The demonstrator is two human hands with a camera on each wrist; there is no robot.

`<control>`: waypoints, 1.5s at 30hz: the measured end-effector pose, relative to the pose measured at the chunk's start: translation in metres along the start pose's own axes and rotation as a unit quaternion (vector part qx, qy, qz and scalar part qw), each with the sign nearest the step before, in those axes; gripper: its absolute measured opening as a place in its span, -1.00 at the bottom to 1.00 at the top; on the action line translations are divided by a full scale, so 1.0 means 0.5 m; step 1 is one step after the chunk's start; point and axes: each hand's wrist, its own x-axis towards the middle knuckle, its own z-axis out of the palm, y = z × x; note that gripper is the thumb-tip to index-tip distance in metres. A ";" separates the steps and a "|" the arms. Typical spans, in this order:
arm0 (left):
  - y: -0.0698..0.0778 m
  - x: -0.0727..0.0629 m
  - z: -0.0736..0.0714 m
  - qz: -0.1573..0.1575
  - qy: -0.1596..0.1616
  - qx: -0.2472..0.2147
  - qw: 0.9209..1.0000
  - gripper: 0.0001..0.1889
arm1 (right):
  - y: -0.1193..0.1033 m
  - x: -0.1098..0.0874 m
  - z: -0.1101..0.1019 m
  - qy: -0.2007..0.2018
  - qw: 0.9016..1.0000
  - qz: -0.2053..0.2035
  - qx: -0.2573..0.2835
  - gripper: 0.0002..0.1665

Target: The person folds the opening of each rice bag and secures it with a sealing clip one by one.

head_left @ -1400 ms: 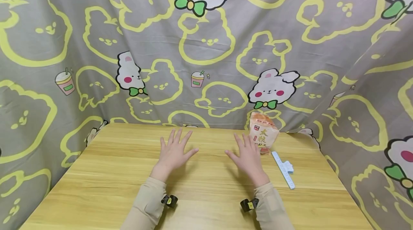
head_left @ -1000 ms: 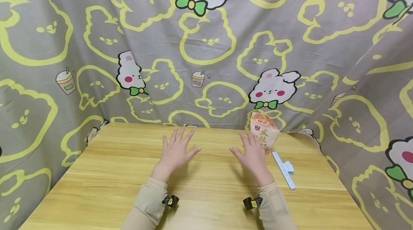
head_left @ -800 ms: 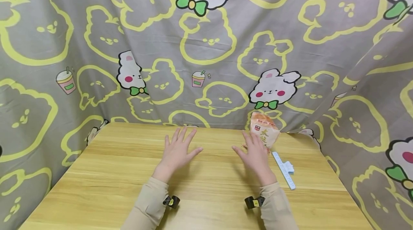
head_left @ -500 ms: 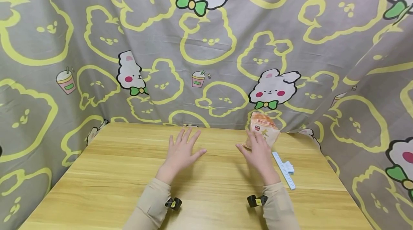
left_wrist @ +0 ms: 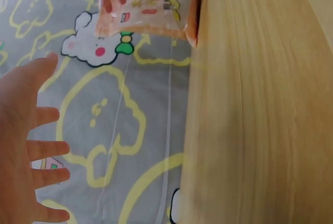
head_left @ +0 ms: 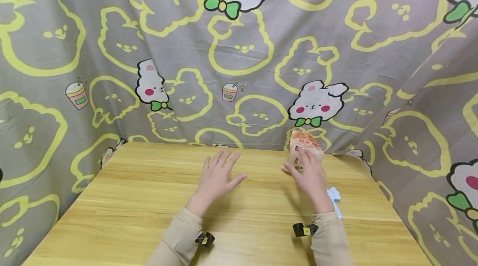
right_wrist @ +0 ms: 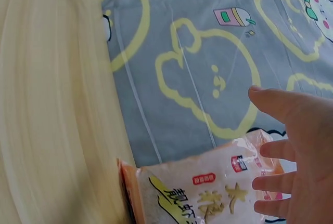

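Note:
An orange and clear printed food packet (head_left: 297,160) stands upright at the back right of the table, against the curtain. My right hand (head_left: 310,172), fingers spread, is in front of it and overlaps its face in the head view. In the right wrist view the packet (right_wrist: 197,187) lies beyond the fingertips, its gold lettering showing. A light blue sealing clip (head_left: 334,195) rests on the table by the right wrist, its long bar partly hidden under the forearm. My left hand (head_left: 218,176) hovers over the middle of the table with fingers spread, holding nothing.
The wooden table (head_left: 130,199) reaches back to a grey curtain (head_left: 246,58) with yellow outlines and cartoon rabbits, which also encloses both sides. A black camera (head_left: 305,230) is strapped to the right wrist, another (head_left: 205,239) to the left.
Both hands have moved to the right. The right hand now overlaps the packet's front, and its arm covers part of the clip. The packet and clip stay in place.

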 end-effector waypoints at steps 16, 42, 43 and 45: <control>0.044 0.008 0.014 0.072 0.074 -0.010 0.995 -0.31 | 0.046 0.005 -0.040 0.033 0.998 0.039 0.025 -0.09; 0.077 0.040 0.040 0.057 0.055 -0.040 0.996 -0.32 | 0.089 0.008 -0.031 0.040 0.993 0.090 0.069 0.05; 0.079 0.041 0.041 0.057 0.053 -0.043 0.996 -0.32 | 0.091 0.009 -0.029 0.039 0.993 0.093 0.069 0.05; 0.084 0.045 0.042 0.057 0.052 -0.051 0.996 -0.32 | 0.094 0.009 -0.025 0.037 0.992 0.094 0.068 0.04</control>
